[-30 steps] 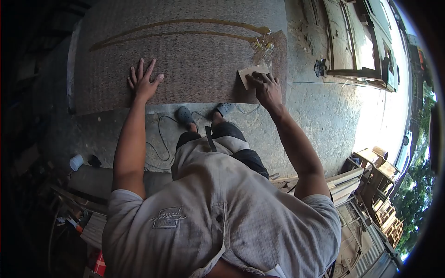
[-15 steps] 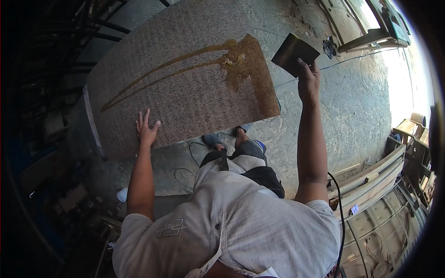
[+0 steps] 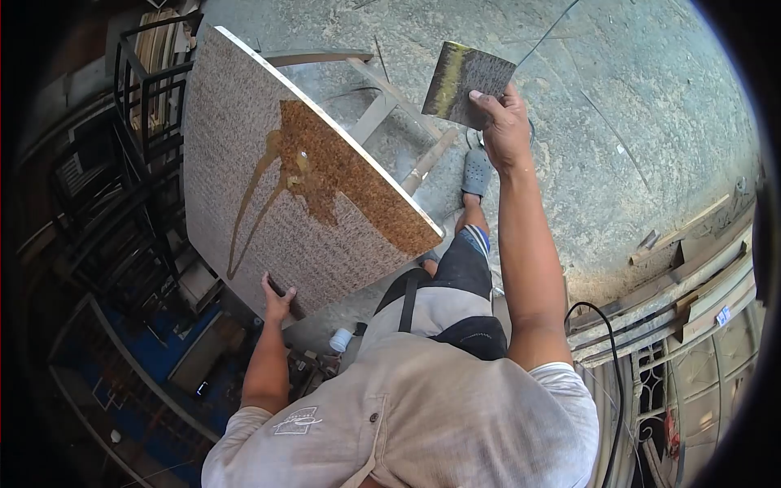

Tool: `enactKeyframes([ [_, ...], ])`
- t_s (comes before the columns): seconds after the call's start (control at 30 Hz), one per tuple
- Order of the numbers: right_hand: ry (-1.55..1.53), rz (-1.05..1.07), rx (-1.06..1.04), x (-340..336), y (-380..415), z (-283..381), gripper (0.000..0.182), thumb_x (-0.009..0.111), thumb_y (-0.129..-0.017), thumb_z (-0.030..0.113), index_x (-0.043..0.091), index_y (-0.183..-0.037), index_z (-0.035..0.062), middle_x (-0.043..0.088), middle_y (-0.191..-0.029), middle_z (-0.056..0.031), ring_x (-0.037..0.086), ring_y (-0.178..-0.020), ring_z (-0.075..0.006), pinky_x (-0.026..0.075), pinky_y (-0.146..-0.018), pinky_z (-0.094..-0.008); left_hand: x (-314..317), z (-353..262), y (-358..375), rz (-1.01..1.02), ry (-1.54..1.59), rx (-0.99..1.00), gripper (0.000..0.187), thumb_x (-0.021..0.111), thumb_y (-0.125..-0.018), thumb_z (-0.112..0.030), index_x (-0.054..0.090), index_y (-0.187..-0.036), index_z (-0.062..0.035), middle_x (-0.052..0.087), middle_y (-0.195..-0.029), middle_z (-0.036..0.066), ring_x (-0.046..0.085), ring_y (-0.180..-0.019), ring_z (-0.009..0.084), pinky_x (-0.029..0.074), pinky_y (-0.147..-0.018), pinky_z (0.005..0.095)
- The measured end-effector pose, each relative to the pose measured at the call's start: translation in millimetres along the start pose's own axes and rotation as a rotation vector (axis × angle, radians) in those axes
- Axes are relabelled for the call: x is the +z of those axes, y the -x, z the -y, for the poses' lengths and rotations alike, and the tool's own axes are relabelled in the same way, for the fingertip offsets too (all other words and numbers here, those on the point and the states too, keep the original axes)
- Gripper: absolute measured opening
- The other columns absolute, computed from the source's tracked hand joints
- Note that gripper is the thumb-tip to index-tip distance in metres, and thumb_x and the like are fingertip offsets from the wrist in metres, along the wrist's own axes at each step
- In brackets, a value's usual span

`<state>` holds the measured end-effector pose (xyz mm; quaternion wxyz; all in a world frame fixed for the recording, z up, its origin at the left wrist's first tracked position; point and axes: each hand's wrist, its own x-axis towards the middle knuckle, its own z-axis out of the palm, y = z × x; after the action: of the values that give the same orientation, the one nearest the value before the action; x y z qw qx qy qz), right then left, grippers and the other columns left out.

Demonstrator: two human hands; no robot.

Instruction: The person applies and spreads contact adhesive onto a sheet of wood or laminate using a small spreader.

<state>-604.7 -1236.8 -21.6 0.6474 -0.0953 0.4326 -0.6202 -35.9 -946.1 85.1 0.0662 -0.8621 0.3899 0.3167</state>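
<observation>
A large speckled brown board with a pale edge lies on a stand in front of me. A glossy brown wet patch covers one end of it, and two curved streaks run from the patch. My left hand rests at the board's near edge, thumb and fingers apart. In my right hand is a flat dark square sheet, pinched at its corner between thumb and fingers. A yellow smear runs along the sheet. It is held up beyond the board's right side, not touching it.
Wooden legs show beneath the board. Black metal frames stand at the left. Long planks and metal grilles lie at the right. A white container sits near my left side. Thin cables cross the concrete floor.
My view has swung, and the board now appears farther left and turned. My left hand has gone from lying spread on the surface to the edge. The sheet's yellow-smeared face now shows.
</observation>
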Motion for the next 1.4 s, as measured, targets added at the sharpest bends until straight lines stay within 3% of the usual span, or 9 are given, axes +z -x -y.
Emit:
enactKeyframes([
  [0.3,-0.061,0.005,0.086,-12.4,-9.4,-32.1,0.031,0.063,-0.084,0.002,0.061,-0.116,0.0021,0.067,-0.103,-0.0044,0.063,-0.091,-0.0124,0.05,-0.086,-0.029,-6.3,5.6,-6.7,0.106,-0.035,-0.04,0.114,0.083,-0.077,-0.025,-0.001,-0.152,-0.0087,0.017,-0.155,0.023,0.019,-0.144,0.0354,0.017,-0.119,0.045],
  [0.5,-0.079,0.008,0.092,-3.7,1.9,-30.2,0.032,0.063,-0.084,0.002,0.061,-0.116,0.0028,0.067,-0.104,-0.0043,0.062,-0.092,-0.0122,0.049,-0.087,-0.0289,-6.4,-0.1,-3.9,0.094,-0.102,-0.049,0.116,0.083,-0.076,-0.037,0.001,-0.153,-0.0074,0.014,-0.157,0.023,0.015,-0.146,0.0361,0.015,-0.119,0.0461],
  [0.8,-0.02,0.142,0.019,32.4,13.0,-25.0,0.031,0.065,-0.087,0.004,0.062,-0.117,0.004,0.068,-0.106,-0.0051,0.063,-0.095,-0.0128,0.051,-0.087,-0.0304,1.2,-2.4,3.5,0.022,0.053,-0.057,0.11,0.083,-0.075,-0.025,0.008,-0.153,-0.0108,0.019,-0.156,0.023,0.02,-0.145,0.0381,0.018,-0.119,0.0477],
  [0.87,-0.016,0.22,-0.021,52.1,14.5,-14.4,0.03,0.064,-0.087,0.002,0.062,-0.117,0.0032,0.068,-0.107,-0.0058,0.064,-0.097,-0.0136,0.052,-0.088,-0.0315,0.8,6.9,2.3,-0.007,0.061,-0.022,0.11,0.083,-0.074,-0.033,0.011,-0.153,-0.0108,0.017,-0.157,0.023,0.017,-0.145,0.0377,0.017,-0.119,0.0484],
  [0.97,0.319,0.566,-0.124,97.7,31.0,16.5,0.028,0.06,-0.092,0.004,0.063,-0.119,-0.0007,0.067,-0.106,-0.0049,0.062,-0.1,-0.0134,0.051,-0.09,-0.0314,6.9,21.6,1.5,-0.094,0.047,0.085,0.108,0.085,-0.071,-0.04,0.019,-0.152,-0.0112,0.016,-0.158,0.023,0.015,-0.146,0.0385,0.016,-0.119,0.0497],
  [1.07,1.082,0.798,-0.694,159.1,59.8,29.3,0.042,0.057,-0.085,-0.004,0.065,-0.123,0.0124,0.065,-0.108,-0.0068,0.064,-0.1,-0.0246,0.051,-0.088,-0.0401,10.3,19.7,6.9,-0.186,0.013,0.13,0.105,0.086,-0.068,-0.041,0.026,-0.151,-0.016,0.015,-0.16,0.02,0.014,-0.147,0.0404,0.017,-0.118,0.0516],
  [1.1,1.287,0.78,-0.732,175.1,70.8,16.2,0.042,0.057,-0.086,0.002,0.068,-0.121,0.0218,0.065,-0.109,-0.0077,0.063,-0.1,-0.0279,0.049,-0.09,-0.0404,12.6,18.2,7.2,-0.2,-0.019,0.108,0.104,0.086,-0.067,-0.041,0.028,-0.152,-0.0204,0.014,-0.161,0.017,0.012,-0.147,0.0411,0.018,-0.118,0.0529],
  [1.27,2.042,0.901,-0.889,204.7,82.1,-51.0,0.037,0.057,-0.086,0.012,0.069,-0.118,0.0263,0.067,-0.108,-0.0049,0.063,-0.106,-0.0236,0.047,-0.093,-0.0409,31.5,39.6,5.3,-0.25,0.148,0.125,0.11,0.085,-0.062,-0.054,0.027,-0.152,-0.0278,0.007,-0.164,0.008,0.001,-0.149,0.0376,0.01,-0.118,0.0579],
  [1.4,2.032,1.098,-0.949,180.2,139.2,-64.6,0.043,0.056,-0.085,0.008,0.068,-0.121,0.0282,0.067,-0.113,-0.0036,0.063,-0.107,-0.0245,0.046,-0.095,-0.0416,38.5,44.3,11.0,-0.26,0.144,0.086,0.111,0.078,-0.062,-0.068,0.027,-0.153,-0.0321,0.005,-0.165,0.003,-0.004,-0.15,0.0353,0.0,-0.118,0.0595],
])
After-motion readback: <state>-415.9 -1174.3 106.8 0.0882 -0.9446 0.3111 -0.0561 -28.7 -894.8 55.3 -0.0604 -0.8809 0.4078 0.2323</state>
